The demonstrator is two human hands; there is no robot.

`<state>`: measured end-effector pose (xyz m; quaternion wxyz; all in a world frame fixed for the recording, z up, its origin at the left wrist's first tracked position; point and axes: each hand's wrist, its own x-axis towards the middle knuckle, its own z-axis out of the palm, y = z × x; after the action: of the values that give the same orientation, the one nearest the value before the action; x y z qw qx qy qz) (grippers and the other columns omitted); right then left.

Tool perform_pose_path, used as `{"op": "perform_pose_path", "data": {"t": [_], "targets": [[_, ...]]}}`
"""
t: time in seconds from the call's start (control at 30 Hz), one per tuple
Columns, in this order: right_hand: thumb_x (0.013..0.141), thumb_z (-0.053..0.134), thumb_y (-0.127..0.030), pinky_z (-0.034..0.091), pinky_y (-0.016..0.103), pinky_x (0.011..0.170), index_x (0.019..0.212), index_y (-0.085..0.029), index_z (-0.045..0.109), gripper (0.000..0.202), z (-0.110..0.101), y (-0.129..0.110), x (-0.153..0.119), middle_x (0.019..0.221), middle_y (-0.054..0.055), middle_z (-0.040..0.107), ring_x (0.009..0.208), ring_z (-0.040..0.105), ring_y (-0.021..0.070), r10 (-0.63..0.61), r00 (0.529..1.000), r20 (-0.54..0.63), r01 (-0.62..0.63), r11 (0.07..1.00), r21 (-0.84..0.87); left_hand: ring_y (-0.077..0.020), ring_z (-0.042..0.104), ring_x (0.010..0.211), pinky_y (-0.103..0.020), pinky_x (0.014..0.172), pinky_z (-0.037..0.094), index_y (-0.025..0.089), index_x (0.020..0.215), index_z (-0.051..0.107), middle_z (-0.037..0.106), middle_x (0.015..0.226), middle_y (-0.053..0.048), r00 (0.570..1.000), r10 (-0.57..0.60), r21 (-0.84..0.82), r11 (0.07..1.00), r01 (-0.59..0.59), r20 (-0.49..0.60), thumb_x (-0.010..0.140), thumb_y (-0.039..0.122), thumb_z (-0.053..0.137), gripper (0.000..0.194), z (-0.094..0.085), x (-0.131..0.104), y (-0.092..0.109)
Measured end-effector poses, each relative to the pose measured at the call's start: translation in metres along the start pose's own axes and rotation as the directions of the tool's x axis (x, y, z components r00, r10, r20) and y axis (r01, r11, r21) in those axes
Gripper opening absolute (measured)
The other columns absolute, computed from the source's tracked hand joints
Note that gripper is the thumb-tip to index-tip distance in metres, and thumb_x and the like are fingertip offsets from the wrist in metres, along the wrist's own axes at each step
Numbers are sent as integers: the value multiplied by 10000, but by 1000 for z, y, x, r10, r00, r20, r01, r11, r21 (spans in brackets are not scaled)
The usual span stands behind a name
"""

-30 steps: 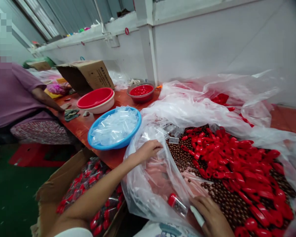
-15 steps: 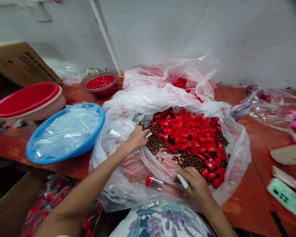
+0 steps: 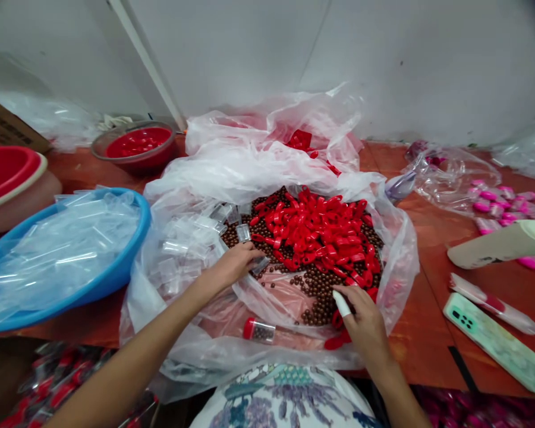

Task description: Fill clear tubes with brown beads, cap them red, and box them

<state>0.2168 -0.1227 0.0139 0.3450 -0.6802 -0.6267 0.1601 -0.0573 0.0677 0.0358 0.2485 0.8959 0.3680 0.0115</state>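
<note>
Red counter [image 3: 414,345] along a pale wall [image 3: 267,53], with plastic sheeting [image 3: 196,172] spread on top. At left hand [image 3: 234,264]: clear container [image 3: 260,265] pinched in fingertips, now drawn back, hence over scattered brown beads [image 3: 318,288]; red pieces [image 3: 321,229] beyond, blue basin [image 3: 136,232] to the left. At right hand [image 3: 361,315]: fingers curled by the beads, any held item impossible to tell; red-capped tube [image 3: 261,331] to the left, phone [image 3: 494,342] well to the right.
</note>
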Motion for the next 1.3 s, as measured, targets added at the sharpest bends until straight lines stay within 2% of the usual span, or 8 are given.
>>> {"op": "perform_pose_path", "data": {"t": [0.23,0.37,0.57,0.67,0.77,0.83,1.07,1.3], "targets": [[815,418,-145,449,379,865,1057,-221,583,303,0,6,6,1032,67,599,980,553,217,12,1000,12,-12,1000,28,-151,499,852,-235,770,386,297,1148,598,515,927,-27,979,131,-194,976,-100,159,849,235,472,330,0,-8,10],[782,403,-87,452,355,861,1054,-214,580,348,4,-4,7,1035,67,580,986,546,204,-10,999,52,6,998,66,-145,491,809,-234,739,382,289,1138,606,474,864,-12,959,91,-222,975,-31,267,819,186,476,360,-6,-12,17],[796,405,-82,451,351,873,1043,-224,594,341,4,-10,10,1029,62,568,999,542,198,-19,999,46,16,997,74,-157,498,841,-270,758,404,207,1054,595,511,912,-23,982,-7,-340,938,72,189,748,159,511,321,0,-13,16],[790,405,-68,444,344,881,1043,-216,594,348,2,-8,11,1026,62,565,994,540,191,-9,999,40,6,997,78,-138,517,725,-260,664,432,183,1053,547,532,848,-6,981,-160,-542,818,195,111,737,210,536,318,13,-10,20],[778,403,-53,442,346,880,1041,-217,592,362,3,-7,10,1023,62,562,991,538,192,-4,1000,31,1,996,84,-127,544,654,-259,620,450,168,1122,514,553,833,-5,956,-244,-733,618,284,165,719,284,571,424,29,-5,29],[783,409,-56,444,349,873,1042,-216,590,354,3,-7,10,1022,63,561,985,537,194,-3,999,34,0,996,88,-120,538,619,-249,605,440,142,1075,560,551,766,2,944,-287,-760,573,307,165,694,306,596,416,39,-2,35],[816,429,-83,439,363,864,1047,-224,586,313,-1,-3,8,1001,61,568,970,536,205,-1,1000,26,-1,996,85,-131,526,648,-231,612,394,147,928,683,595,728,-12,919,-391,-586,758,287,-55,668,234,599,287,62,9,49],[815,450,-84,433,360,863,1050,-228,589,309,-2,3,5,1007,58,570,968,535,206,5,1000,17,-6,997,75,-151,562,659,-239,614,395,160,907,694,643,724,-19,932,-362,-613,732,298,22,648,230,631,276,81,23,76]]}}
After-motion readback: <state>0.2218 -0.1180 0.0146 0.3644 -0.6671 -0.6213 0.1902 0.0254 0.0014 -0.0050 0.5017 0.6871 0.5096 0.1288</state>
